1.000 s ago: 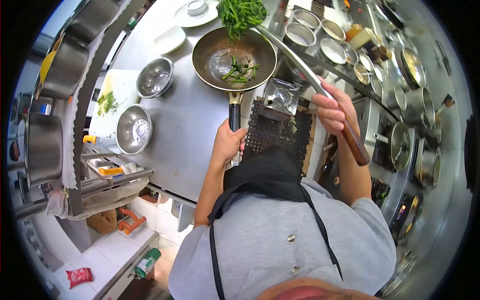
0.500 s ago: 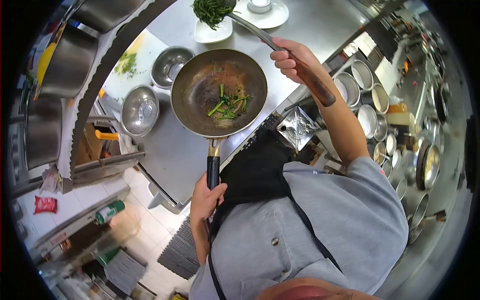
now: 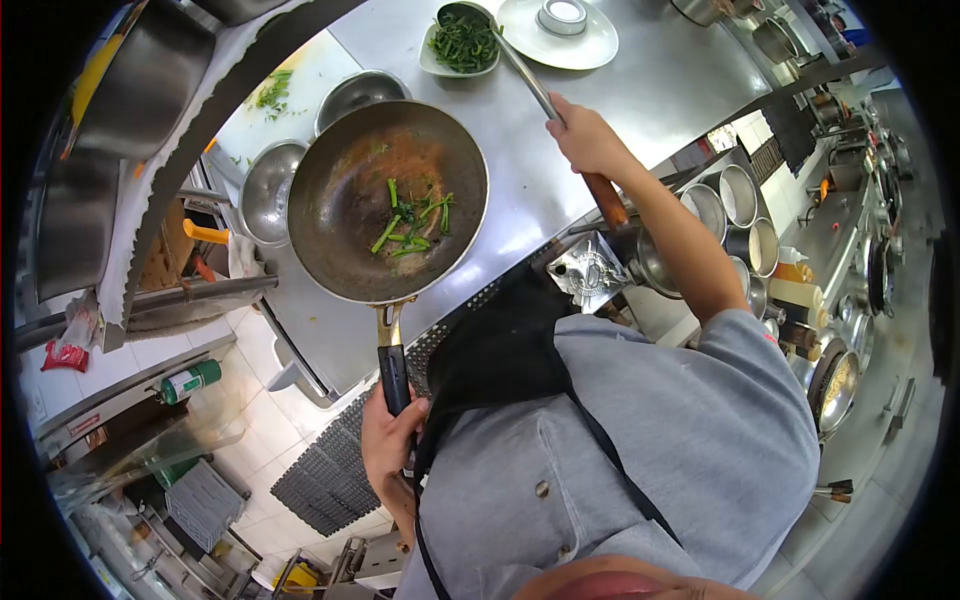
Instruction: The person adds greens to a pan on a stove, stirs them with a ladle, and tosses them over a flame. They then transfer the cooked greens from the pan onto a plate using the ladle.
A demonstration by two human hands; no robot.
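Observation:
My left hand (image 3: 388, 440) is closed round the black handle of a frying pan (image 3: 340, 200), which holds a few cut green stems (image 3: 415, 225) and brown residue. My right hand (image 3: 590, 140) grips the long handle of a ladle (image 3: 525, 75) by its metal and wood part. The ladle's bowl is at the top left edge of a small white dish (image 3: 483, 68), over a heap of cooked greens (image 3: 465, 42) lying in it.
Two steel bowls (image 3: 262, 195) sit left of the pan, by a cutting board (image 3: 300, 65) with green scraps. A white plate (image 3: 600, 50) bears a small round container (image 3: 562, 16). Steel pots (image 3: 738, 195) stand at the right; a shelf edge (image 3: 190, 140) runs along the left.
The ladle's greens, held up before, now lie in the small white dish. The pan and my left hand have shifted left in view.

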